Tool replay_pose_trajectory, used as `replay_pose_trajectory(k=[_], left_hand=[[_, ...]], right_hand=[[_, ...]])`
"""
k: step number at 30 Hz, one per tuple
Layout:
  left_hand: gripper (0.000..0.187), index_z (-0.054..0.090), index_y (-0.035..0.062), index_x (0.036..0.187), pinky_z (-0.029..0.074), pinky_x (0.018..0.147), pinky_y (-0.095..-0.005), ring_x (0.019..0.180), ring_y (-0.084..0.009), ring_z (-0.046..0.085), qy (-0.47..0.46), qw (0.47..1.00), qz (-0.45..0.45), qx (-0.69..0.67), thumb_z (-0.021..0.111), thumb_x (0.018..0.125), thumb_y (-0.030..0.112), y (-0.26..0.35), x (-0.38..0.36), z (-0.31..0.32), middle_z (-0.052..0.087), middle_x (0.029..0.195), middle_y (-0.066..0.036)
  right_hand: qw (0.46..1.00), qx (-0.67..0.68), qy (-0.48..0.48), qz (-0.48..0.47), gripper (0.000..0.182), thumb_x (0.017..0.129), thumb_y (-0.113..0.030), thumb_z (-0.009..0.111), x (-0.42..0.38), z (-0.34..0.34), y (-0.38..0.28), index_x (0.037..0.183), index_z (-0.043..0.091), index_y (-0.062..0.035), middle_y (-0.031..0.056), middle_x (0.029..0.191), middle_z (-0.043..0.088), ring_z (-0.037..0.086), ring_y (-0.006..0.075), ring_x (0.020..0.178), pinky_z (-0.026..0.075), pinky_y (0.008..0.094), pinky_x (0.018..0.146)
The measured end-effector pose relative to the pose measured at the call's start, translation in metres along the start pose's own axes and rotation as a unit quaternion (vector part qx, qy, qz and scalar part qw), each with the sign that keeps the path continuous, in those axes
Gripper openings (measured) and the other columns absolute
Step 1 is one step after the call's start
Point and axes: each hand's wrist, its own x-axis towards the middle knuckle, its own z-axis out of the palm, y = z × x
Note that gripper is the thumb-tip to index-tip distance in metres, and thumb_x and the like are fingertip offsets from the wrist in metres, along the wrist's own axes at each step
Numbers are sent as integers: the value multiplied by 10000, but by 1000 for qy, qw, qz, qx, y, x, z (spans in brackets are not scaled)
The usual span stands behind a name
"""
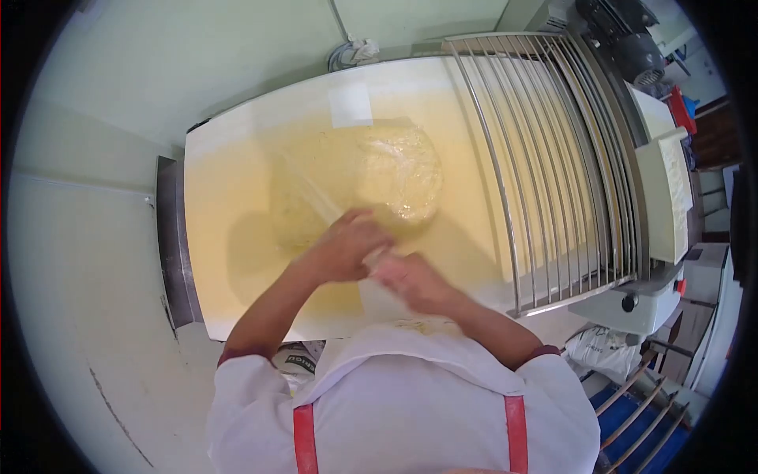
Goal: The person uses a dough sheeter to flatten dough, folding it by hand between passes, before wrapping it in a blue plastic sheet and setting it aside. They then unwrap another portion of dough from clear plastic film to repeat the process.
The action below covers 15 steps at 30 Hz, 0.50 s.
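Observation:
A broad, flattened slab of pale yellow dough (400, 170) lies on the worktable (237, 158), glossy and wrinkled on its right part. My left hand (351, 246) is closed over the near edge of the dough, around a long, pale, narrow stick-like thing (320, 201). From that fist the pale thing slants up and left across the dough, smeared by motion. Close by on the right, my right hand (414, 283) is closed on its near end, blurred; I cannot tell its exact kind.
A metal bar guard (513, 174) of a machine rises over the table's right side. A white square (350, 105) lies at the table's far edge, with a crumpled white cloth (363, 51) behind it. Near the lower right hangs a plastic bag (604, 351). A wall (95, 237) borders the left.

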Motion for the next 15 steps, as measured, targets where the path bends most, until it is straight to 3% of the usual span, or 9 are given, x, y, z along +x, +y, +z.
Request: replay_pose_trajectory(k=[1,2,3,4,6,8,10,13,15], left_hand=[[217,660,107,900,463,835,-402,901,-293,613,-26,999,27,16,713,690,124,4,-26,-3,656,850,-85],[200,662,110,861,459,752,-404,819,-302,603,-7,998,-60,1,690,665,81,6,-59,-1,644,802,-81],[198,664,113,822,456,669,-406,737,-311,592,14,989,-146,-11,667,639,37,3,-92,-3,631,754,-77],[194,657,98,758,399,547,-411,601,-322,533,40,989,-143,-21,623,615,-29,-5,-121,-13,587,665,-85],[268,669,99,770,487,629,-411,707,-341,636,169,967,-190,25,555,606,-79,-26,-191,-27,663,760,-118],[213,659,60,801,506,679,-420,760,-354,650,32,924,-360,124,554,671,-73,-79,-275,-52,675,781,-143],[223,645,48,879,502,733,-417,842,-363,638,-1,888,-434,150,571,697,-58,-111,-302,-91,670,858,-177],[237,603,23,944,482,763,-397,897,-346,616,231,891,-325,215,595,714,-34,-144,-262,-103,649,929,-171],[229,584,11,957,475,776,-385,924,-320,613,364,871,-243,223,613,732,-18,-106,-199,-101,639,963,-154]], right_hand=[[996,32,-64,51,139,914,-162,555,5,6,-25,938,600,-33,142,770,619,586,318,702,470,395,662],[985,63,-129,100,151,914,-175,562,7,10,-40,961,596,-35,143,792,624,586,316,696,476,381,660],[992,43,-90,82,122,908,-141,573,4,13,-37,958,597,-32,129,793,626,585,265,698,474,354,662],[997,21,-52,62,94,903,-107,584,3,17,-28,954,598,-30,115,793,628,585,214,701,471,326,665],[996,-16,84,28,49,899,-58,584,0,17,5,921,608,-22,89,789,637,581,149,699,467,290,659],[965,-50,249,64,78,890,-12,564,6,-10,39,846,628,-3,60,784,652,578,113,708,469,280,657],[913,-236,329,54,83,862,-70,618,36,-41,63,921,644,-17,93,814,661,634,209,781,485,315,707],[817,-406,402,-76,156,789,-56,669,122,-49,72,938,644,-20,135,943,663,603,319,986,470,389,873],[856,-374,347,-79,131,801,-55,648,140,-63,79,930,642,-33,148,936,654,603,301,975,465,374,880]])
